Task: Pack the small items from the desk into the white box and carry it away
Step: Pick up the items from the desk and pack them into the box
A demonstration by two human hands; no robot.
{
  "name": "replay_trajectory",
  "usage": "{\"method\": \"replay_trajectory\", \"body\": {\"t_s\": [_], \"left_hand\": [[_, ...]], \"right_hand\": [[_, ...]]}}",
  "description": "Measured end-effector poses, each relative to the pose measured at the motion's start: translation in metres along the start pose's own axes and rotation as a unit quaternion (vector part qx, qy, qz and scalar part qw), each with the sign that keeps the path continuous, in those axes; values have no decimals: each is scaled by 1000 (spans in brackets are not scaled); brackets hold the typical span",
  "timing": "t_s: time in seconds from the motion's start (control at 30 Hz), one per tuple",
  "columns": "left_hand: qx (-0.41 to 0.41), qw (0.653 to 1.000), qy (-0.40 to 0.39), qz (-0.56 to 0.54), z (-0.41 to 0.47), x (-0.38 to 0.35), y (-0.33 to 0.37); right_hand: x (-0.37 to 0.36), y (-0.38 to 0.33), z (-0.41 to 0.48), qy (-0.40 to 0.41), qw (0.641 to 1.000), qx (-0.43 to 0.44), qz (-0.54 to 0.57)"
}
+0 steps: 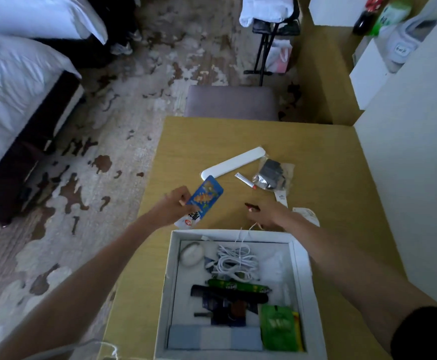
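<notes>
The white box (171,281) sits open at the desk's near edge, holding a coiled white cable (235,258), a pale oval case (192,254), a green tube, a black comb, dark items and a green packet (277,327). My left hand (172,203) pinches a blue snack packet (204,197) just beyond the box's far left corner. My right hand (269,214) lies fingers-down on the desk beside a small dark red item (251,207); whether it grips anything I cannot tell. Further away lie a long white case (234,162), a small white tube (244,180) and a clear bag of dark parts (273,174).
The wooden desk (186,141) meets a white wall on the right. A grey stool (231,102) stands at its far edge. White paper tags (305,214) lie by my right wrist. Beds fill the left side; patterned carpet lies between.
</notes>
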State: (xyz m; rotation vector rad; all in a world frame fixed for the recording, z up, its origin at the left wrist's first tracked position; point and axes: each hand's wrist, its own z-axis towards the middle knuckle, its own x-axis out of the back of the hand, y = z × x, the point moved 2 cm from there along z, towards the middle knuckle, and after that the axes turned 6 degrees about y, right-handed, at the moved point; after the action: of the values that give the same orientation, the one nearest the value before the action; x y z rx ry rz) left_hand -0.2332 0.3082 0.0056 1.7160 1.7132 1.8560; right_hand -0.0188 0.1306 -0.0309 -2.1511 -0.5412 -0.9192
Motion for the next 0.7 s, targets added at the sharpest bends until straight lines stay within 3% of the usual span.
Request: {"method": "replay_trajectory", "body": {"t_s": [0.13, 0.23, 0.37, 0.47, 0.6, 0.7], "left_hand": [[-56, 996, 59, -44, -56, 24, 19], [-86, 989, 102, -62, -104, 32, 29], [-130, 987, 85, -50, -148, 23, 44], [-116, 992, 53, -5, -159, 9, 42], [-109, 991, -11, 76, -159, -11, 35], [-136, 979, -49, 141, -161, -30, 27]], "right_hand": [[28, -22, -23, 120, 970, -9, 211], [47, -41, -45, 119, 953, 19, 279], [53, -61, -82, 62, 942, 84, 320], [47, -70, -109, 26, 946, 132, 296], [25, -61, -136, -18, 946, 86, 311], [1, -49, -151, -44, 967, 83, 237]]}}
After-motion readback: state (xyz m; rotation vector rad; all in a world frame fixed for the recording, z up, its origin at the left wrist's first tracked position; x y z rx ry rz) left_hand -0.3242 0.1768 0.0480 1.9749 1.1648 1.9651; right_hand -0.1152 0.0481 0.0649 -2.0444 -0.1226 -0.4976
